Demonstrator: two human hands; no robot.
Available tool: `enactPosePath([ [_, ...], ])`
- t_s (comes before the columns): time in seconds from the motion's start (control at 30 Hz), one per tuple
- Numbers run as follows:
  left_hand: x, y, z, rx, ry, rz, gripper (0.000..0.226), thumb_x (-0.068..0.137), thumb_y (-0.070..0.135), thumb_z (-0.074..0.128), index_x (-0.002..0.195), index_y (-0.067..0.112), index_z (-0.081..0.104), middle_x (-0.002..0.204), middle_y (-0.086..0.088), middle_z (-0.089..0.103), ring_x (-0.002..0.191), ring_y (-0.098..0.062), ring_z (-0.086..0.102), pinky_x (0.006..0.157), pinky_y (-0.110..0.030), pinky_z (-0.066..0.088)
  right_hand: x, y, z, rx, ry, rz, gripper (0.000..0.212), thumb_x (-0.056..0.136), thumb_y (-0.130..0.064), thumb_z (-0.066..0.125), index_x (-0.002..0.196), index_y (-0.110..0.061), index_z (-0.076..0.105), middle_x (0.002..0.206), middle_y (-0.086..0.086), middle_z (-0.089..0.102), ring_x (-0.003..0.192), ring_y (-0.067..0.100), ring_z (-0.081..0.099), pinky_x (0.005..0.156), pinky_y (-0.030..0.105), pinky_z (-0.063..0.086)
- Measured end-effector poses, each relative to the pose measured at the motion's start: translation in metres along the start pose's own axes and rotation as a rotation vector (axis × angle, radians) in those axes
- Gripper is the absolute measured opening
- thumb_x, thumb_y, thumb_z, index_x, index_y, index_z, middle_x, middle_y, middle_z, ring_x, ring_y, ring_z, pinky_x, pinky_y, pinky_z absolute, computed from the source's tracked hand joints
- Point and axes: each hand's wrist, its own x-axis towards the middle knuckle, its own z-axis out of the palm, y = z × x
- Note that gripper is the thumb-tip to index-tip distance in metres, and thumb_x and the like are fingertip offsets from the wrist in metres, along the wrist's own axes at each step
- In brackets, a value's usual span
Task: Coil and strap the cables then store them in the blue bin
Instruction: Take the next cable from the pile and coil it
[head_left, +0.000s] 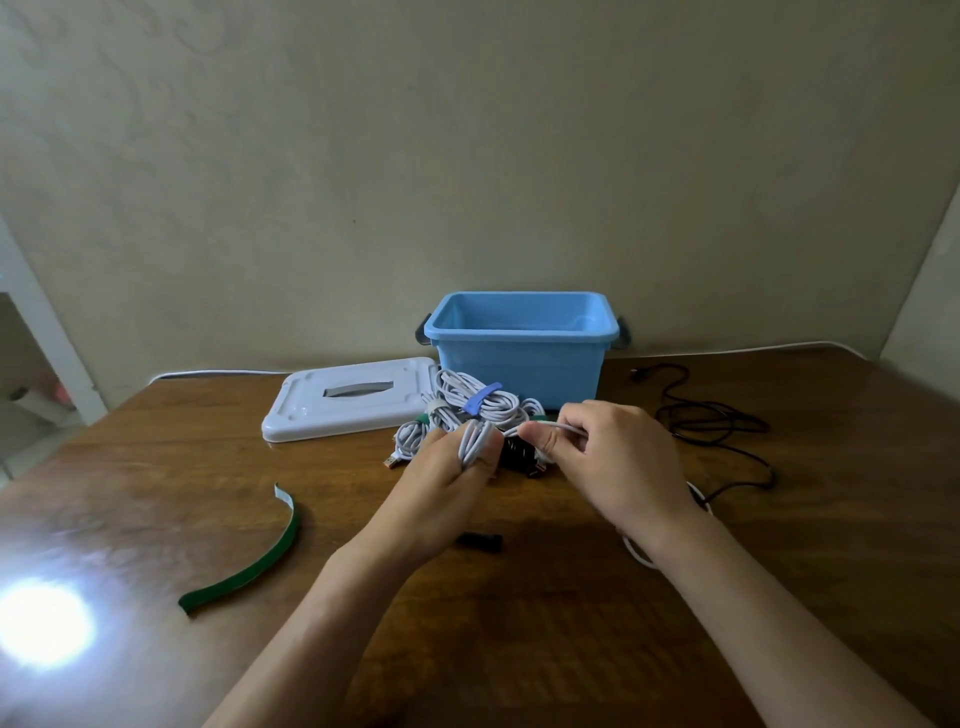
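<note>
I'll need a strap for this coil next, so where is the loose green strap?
In the head view, the green strap lies curved on the wooden table, left of the left hand and nearer than the white lid.

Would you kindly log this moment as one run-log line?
step: coiling | left hand: white cable wound on fingers | right hand: pinches cable | bin: open | green strap: on table

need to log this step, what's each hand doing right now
Left hand: holding a white cable coiled around its fingers.
Right hand: pinching the loose run of the same cable.
</note>
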Motion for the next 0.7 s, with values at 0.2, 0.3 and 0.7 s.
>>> enactPosePath([
  [0.2,0.000,0.000,-0.001,0.053,0.050,-0.002,0.052,0.093,0.063,0.019,0.073,0.024,0.049,0.078,0.009,0.051,0.089,-0.011,0.041,0.076,-0.033,0.040,0.001,-0.002,0.001,0.269,-0.170,0.044,0.034,0.105,-0.042,0.042,0.076,-0.031,0.056,0.081,-0.008,0.054,0.076,0.006,0.053,0.064,0.026,0.036],
  [0.3,0.001,-0.003,-0.002,0.089,0.118,-0.052,0.059,0.092,0.063,0.019,0.077,0.018,0.054,0.080,0.006,0.055,0.091,-0.015,0.042,0.081,-0.039,0.042,-0.001,-0.005,0.002,0.390,-0.234,0.026,0.031,0.108,-0.029,0.038,0.088,-0.030,0.062,0.085,-0.010,0.057,0.084,0.004,0.054,0.068,0.023,0.039],
  [0.7,0.003,0.007,-0.005,-0.094,0.176,-0.213,0.051,0.097,0.059,0.033,0.069,0.021,0.050,0.059,0.002,0.051,0.054,-0.014,0.045,0.055,-0.036,0.040,0.003,0.005,0.000,0.205,-0.174,0.084,0.027,0.103,-0.045,0.046,0.090,-0.032,0.065,0.061,-0.016,0.060,0.060,0.002,0.056,0.050,0.019,0.032],
])
